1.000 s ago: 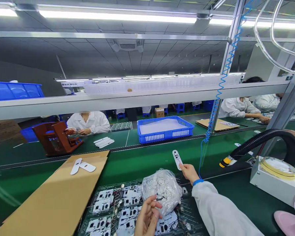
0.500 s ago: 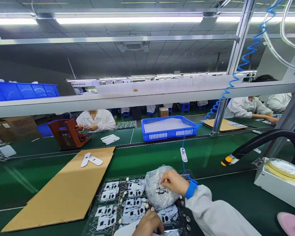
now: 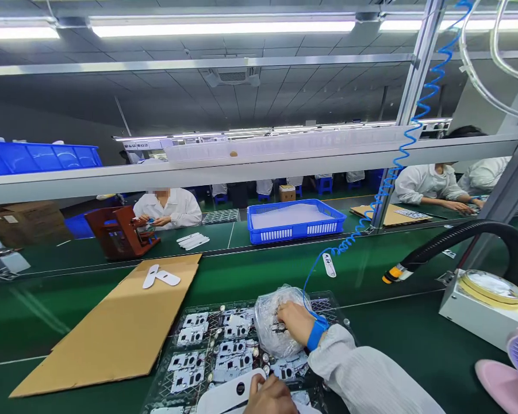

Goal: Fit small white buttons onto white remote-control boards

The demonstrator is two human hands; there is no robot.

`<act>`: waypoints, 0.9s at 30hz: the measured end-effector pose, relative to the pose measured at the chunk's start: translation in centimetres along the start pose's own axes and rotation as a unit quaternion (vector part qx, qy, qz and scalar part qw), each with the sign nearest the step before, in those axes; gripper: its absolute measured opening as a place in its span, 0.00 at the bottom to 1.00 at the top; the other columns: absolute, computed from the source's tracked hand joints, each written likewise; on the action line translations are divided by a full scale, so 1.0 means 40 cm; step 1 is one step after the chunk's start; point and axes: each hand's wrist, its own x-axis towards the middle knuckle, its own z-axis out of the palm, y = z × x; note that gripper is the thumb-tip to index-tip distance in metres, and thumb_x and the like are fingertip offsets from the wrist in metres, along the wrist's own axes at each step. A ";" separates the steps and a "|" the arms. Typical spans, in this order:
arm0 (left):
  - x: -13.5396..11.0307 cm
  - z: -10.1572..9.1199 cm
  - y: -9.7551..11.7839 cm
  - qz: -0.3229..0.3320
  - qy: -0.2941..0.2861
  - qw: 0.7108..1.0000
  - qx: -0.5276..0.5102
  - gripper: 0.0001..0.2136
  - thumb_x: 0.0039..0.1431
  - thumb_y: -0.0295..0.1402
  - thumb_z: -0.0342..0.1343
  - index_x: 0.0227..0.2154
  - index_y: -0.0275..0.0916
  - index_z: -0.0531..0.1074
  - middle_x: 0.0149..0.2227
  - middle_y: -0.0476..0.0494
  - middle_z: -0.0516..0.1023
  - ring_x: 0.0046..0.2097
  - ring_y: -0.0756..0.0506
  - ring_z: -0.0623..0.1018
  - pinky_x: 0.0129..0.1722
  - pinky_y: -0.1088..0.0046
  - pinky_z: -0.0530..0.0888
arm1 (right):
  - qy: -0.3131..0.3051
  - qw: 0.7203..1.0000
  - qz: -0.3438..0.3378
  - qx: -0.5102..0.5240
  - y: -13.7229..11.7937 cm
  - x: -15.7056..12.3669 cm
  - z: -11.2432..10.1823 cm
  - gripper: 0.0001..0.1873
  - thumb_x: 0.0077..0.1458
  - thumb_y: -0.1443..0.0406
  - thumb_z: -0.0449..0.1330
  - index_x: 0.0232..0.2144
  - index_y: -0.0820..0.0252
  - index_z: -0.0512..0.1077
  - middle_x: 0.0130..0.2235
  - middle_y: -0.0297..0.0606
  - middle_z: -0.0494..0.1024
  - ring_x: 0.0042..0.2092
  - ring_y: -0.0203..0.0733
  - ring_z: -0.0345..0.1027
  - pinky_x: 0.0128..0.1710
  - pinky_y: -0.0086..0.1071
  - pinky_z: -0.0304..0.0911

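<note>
My right hand (image 3: pixel 294 320) is inside a clear plastic bag (image 3: pixel 272 322) of small white parts, fingers curled into a pinch. The bag rests on a clear tray (image 3: pixel 207 345) of small circuit boards. At the bottom edge my left hand (image 3: pixel 271 398) grips a long white plastic shell (image 3: pixel 230 392) with a round hole. A blue wrist strap (image 3: pixel 317 332) with a coiled blue cord sits on my right wrist. A white remote-shaped part (image 3: pixel 329 264) lies on the green belt beyond the tray.
A brown cardboard sheet (image 3: pixel 112 328) with two white shells (image 3: pixel 160 277) lies to the left. A blue basket (image 3: pixel 295 221) stands across the belt. At the right are a black hose (image 3: pixel 465 238), a white box (image 3: pixel 483 307) and a pink fan (image 3: pixel 511 371). Workers in white coats sit opposite.
My right hand let go of the white remote-shaped part on the belt and went into the bag. My left hand dropped to the bottom edge and now holds a white shell.
</note>
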 end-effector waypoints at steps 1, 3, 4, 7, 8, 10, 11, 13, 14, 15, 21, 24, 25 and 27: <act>0.000 -0.021 0.013 0.008 0.002 1.000 -0.024 0.16 0.50 0.50 0.50 0.27 0.47 0.77 0.34 0.43 0.78 0.39 0.43 0.73 0.39 0.68 0.58 | 0.004 1.000 0.000 -0.005 -0.004 0.001 0.001 0.09 0.52 0.75 0.52 0.31 0.65 0.71 0.38 0.39 0.73 0.42 0.40 0.64 0.41 0.35 0.58; -0.001 -0.070 0.046 0.006 0.023 0.998 -0.066 0.16 0.53 0.49 0.48 0.32 0.45 0.74 0.35 0.43 0.77 0.38 0.45 0.73 0.37 0.71 0.62 | 0.010 1.000 -0.005 -0.013 -0.009 0.004 0.003 0.11 0.51 0.76 0.51 0.31 0.65 0.72 0.37 0.41 0.74 0.41 0.42 0.64 0.40 0.34 0.58; 0.001 -0.095 0.064 -0.014 0.048 0.993 -0.110 0.17 0.55 0.48 0.46 0.35 0.43 0.72 0.36 0.43 0.76 0.37 0.46 0.73 0.36 0.72 0.64 | 0.012 1.000 -0.006 -0.013 -0.011 0.005 0.003 0.11 0.51 0.76 0.51 0.31 0.65 0.73 0.37 0.42 0.74 0.41 0.43 0.65 0.39 0.33 0.58; 0.018 -0.151 0.110 -0.112 0.152 0.919 -0.346 0.14 0.58 0.45 0.42 0.39 0.41 0.63 0.35 0.44 0.75 0.31 0.49 0.72 0.31 0.73 0.67 | 0.019 1.000 -0.016 -0.011 -0.011 0.007 0.004 0.12 0.51 0.73 0.50 0.32 0.63 0.74 0.36 0.42 0.75 0.39 0.43 0.66 0.37 0.31 0.57; 0.026 -0.161 0.118 -0.136 0.179 0.877 -0.424 0.14 0.58 0.45 0.43 0.39 0.41 0.61 0.35 0.45 0.75 0.29 0.50 0.72 0.29 0.74 0.68 | 0.022 1.000 -0.017 -0.011 -0.011 0.006 0.005 0.13 0.52 0.73 0.49 0.33 0.63 0.74 0.37 0.42 0.74 0.40 0.44 0.66 0.37 0.31 0.57; 0.044 -0.167 0.122 -0.153 0.206 0.824 -0.505 0.14 0.56 0.45 0.46 0.37 0.40 0.60 0.34 0.46 0.75 0.26 0.51 0.72 0.25 0.74 0.68 | 0.027 0.999 -0.013 -0.011 -0.010 0.001 0.009 0.16 0.53 0.74 0.47 0.36 0.62 0.73 0.39 0.43 0.74 0.41 0.45 0.66 0.39 0.33 0.58; 0.051 -0.165 0.119 -0.152 0.211 0.815 -0.518 0.13 0.56 0.45 0.48 0.37 0.40 0.60 0.34 0.46 0.75 0.25 0.51 0.72 0.24 0.75 0.67 | 0.029 0.999 -0.009 -0.010 -0.010 0.000 0.011 0.17 0.52 0.75 0.46 0.37 0.63 0.73 0.39 0.44 0.74 0.42 0.47 0.66 0.40 0.35 0.58; 0.061 -0.150 0.106 -0.146 0.223 0.805 -0.529 0.13 0.56 0.44 0.48 0.37 0.40 0.60 0.33 0.47 0.75 0.25 0.51 0.72 0.24 0.75 0.68 | 0.031 1.000 0.000 -0.002 -0.008 -0.002 0.016 0.17 0.50 0.76 0.47 0.37 0.64 0.73 0.39 0.46 0.74 0.43 0.50 0.66 0.42 0.38 0.58; 0.063 -0.139 0.097 -0.142 0.227 0.802 -0.534 0.12 0.56 0.44 0.47 0.37 0.40 0.60 0.33 0.48 0.75 0.25 0.52 0.72 0.24 0.75 0.68 | 0.033 0.999 0.005 0.007 -0.007 -0.002 0.017 0.17 0.49 0.77 0.47 0.36 0.65 0.73 0.39 0.47 0.74 0.43 0.51 0.66 0.43 0.39 0.58; 0.064 -0.128 0.088 -0.139 0.233 0.796 -0.541 0.12 0.57 0.44 0.47 0.37 0.40 0.60 0.33 0.48 0.75 0.24 0.52 0.72 0.24 0.75 0.68 | 0.036 0.999 0.009 0.019 -0.005 -0.001 0.019 0.17 0.48 0.77 0.48 0.36 0.65 0.73 0.39 0.48 0.74 0.43 0.52 0.66 0.43 0.40 0.58; 0.065 -0.080 0.039 -0.140 0.268 0.764 -0.569 0.17 0.52 0.46 0.52 0.37 0.39 0.60 0.33 0.45 0.76 0.24 0.51 0.73 0.22 0.76 0.68 | 0.066 0.981 0.031 0.180 0.013 -0.006 0.017 0.11 0.43 0.73 0.56 0.30 0.60 0.74 0.33 0.40 0.76 0.40 0.49 0.68 0.43 0.40 0.59; 0.068 -0.075 0.032 -0.139 0.285 0.754 -0.575 0.17 0.51 0.46 0.53 0.37 0.40 0.60 0.34 0.45 0.76 0.24 0.51 0.73 0.21 0.76 0.68 | 0.055 0.945 0.047 0.318 0.012 -0.022 0.016 0.10 0.48 0.64 0.57 0.35 0.61 0.72 0.23 0.37 0.74 0.28 0.43 0.70 0.32 0.37 0.65; 0.069 -0.074 0.033 -0.139 0.290 0.751 -0.576 0.17 0.51 0.46 0.53 0.37 0.40 0.60 0.34 0.45 0.76 0.23 0.51 0.73 0.21 0.76 0.68 | 0.047 0.928 0.046 0.366 0.010 -0.030 0.013 0.12 0.50 0.62 0.56 0.36 0.62 0.71 0.23 0.37 0.73 0.26 0.42 0.70 0.30 0.36 0.66; 0.071 -0.071 0.038 -0.142 0.296 0.745 -0.580 0.17 0.50 0.46 0.54 0.37 0.40 0.60 0.34 0.45 0.76 0.24 0.51 0.73 0.21 0.76 0.69 | 0.038 0.892 0.033 0.449 0.001 -0.050 0.006 0.15 0.52 0.57 0.56 0.36 0.63 0.69 0.25 0.38 0.74 0.27 0.41 0.71 0.31 0.35 0.67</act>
